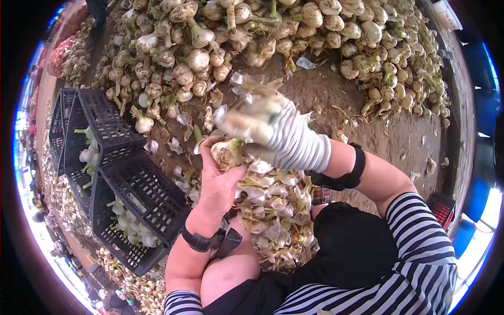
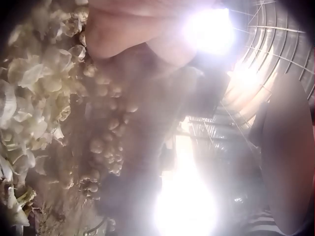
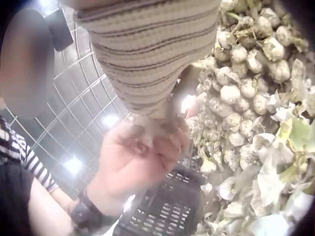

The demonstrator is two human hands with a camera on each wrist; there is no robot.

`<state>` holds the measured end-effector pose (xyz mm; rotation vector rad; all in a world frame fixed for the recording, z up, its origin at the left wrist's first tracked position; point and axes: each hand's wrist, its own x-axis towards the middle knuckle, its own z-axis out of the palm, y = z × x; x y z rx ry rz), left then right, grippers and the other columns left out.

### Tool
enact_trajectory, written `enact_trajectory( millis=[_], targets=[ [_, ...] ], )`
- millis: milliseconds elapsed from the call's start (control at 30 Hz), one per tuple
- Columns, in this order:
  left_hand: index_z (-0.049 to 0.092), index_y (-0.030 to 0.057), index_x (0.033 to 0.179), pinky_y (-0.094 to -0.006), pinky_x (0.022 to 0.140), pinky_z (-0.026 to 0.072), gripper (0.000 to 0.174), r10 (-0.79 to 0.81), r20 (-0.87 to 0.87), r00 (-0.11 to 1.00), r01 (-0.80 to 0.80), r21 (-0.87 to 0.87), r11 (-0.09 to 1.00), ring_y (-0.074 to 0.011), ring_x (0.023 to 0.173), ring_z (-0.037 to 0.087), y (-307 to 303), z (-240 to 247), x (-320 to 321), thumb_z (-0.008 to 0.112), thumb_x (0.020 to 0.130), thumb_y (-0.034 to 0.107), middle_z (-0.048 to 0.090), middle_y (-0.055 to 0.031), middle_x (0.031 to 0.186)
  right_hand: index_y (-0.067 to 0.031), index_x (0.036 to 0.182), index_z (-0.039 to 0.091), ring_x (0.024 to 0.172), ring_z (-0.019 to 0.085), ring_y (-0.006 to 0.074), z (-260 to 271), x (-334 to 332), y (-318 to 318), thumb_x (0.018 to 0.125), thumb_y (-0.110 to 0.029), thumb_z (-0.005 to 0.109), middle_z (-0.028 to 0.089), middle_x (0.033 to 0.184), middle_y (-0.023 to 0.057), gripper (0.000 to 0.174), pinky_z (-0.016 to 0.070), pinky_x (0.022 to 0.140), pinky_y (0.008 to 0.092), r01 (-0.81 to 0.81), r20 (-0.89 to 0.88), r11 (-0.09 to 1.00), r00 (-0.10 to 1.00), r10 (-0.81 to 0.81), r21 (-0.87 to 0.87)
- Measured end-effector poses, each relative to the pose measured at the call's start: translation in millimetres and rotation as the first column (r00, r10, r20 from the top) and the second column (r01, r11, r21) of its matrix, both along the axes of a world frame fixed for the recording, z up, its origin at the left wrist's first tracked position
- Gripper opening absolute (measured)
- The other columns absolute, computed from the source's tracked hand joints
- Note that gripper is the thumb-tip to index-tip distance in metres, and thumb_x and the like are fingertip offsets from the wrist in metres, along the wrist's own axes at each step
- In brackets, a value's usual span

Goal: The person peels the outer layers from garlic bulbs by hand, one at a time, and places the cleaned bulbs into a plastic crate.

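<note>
The bare left hand (image 1: 219, 176) grips a garlic bulb (image 1: 227, 154) between thumb and fingers; the bulb shows brownish skin. Above and to the right of it, the right hand (image 1: 278, 128) in a striped knit glove is blurred, so how its fingers lie cannot be told. In the right wrist view the striped glove (image 3: 152, 54) reaches down to the bare left hand (image 3: 140, 160), hiding what is between them. Part of the left hand (image 2: 128, 29) fills the top of the left wrist view, where glare and haze hide the bulb.
Heaps of untrimmed garlic (image 1: 198, 59) lie across the far ground. Black crates (image 1: 149, 181) at the left hold whiter bulbs (image 1: 128, 223). Loose peelings (image 1: 273, 210) cover the ground below the hands. A red crate (image 1: 441, 211) is at the right edge.
</note>
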<state>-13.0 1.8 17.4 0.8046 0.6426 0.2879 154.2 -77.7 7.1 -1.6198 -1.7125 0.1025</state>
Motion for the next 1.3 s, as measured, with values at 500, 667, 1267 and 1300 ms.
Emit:
enact_trajectory(
  millis=[500, 667, 1267, 1300],
  targets=[
    [0.046, 0.0015, 0.120, -0.0369, 0.079, 0.0528, 0.040, -0.101, -0.085, 0.991, 0.070, -0.311, 0.948, -0.0239, 0.089, 0.062, 26.4, -12.1, -10.6, 0.055, 0.087, 0.023, 0.061, -0.0106, 0.102, -0.0154, 0.119, 0.052, 0.063, 0.054, 0.0198, -3.7, -6.1, 7.2, 0.074, -0.022, 0.057, 0.053, 0.067, 0.0004, 0.046, 0.0412, 0.061, 0.0333, -0.017, 0.247, 0.998, 0.969, 0.030, -0.057],
    [0.041, 0.0024, 0.117, -0.0318, 0.084, 0.0493, 0.047, 0.155, -0.148, 0.977, -0.156, 0.008, 0.988, -0.0167, 0.096, 0.057, 4.1, -2.1, 6.9, 0.069, 0.078, 0.006, 0.054, -0.0084, 0.108, 0.0011, 0.125, 0.045, 0.087, 0.061, 0.0172, -17.8, -28.8, 8.8, 0.079, -0.019, 0.067, 0.065, 0.093, 0.0044, 0.055, 0.0457, 0.082, 0.0333, 0.335, -0.941, 0.941, 0.304, -0.146, -0.038],
    [0.041, 0.0010, 0.122, -0.0333, 0.093, 0.0443, 0.049, 0.106, -0.208, 0.972, -0.067, 0.185, 0.980, -0.0177, 0.103, 0.053, 14.1, -3.4, 1.2, 0.066, 0.080, 0.005, 0.050, -0.0103, 0.117, -0.0019, 0.094, 0.063, 0.062, 0.054, 0.0074, -4.4, -20.4, 0.5, 0.086, -0.014, 0.058, 0.060, 0.065, 0.0060, 0.015, 0.0451, 0.056, 0.0265, 0.213, -0.647, 0.925, 0.664, -0.374, -0.315],
    [0.041, 0.0010, 0.122, -0.0333, 0.093, 0.0443, 0.049, 0.106, -0.209, 0.972, -0.067, 0.183, 0.981, -0.0177, 0.103, 0.053, 16.2, -2.8, -0.9, 0.066, 0.080, 0.005, 0.050, -0.0103, 0.117, -0.0018, 0.094, 0.063, 0.062, 0.054, 0.0081, 3.9, -11.8, -1.1, 0.086, -0.013, 0.058, 0.060, 0.066, 0.0057, 0.015, 0.0453, 0.057, 0.0262, 0.115, -0.815, 0.932, 0.456, -0.357, -0.343]
  ],
)
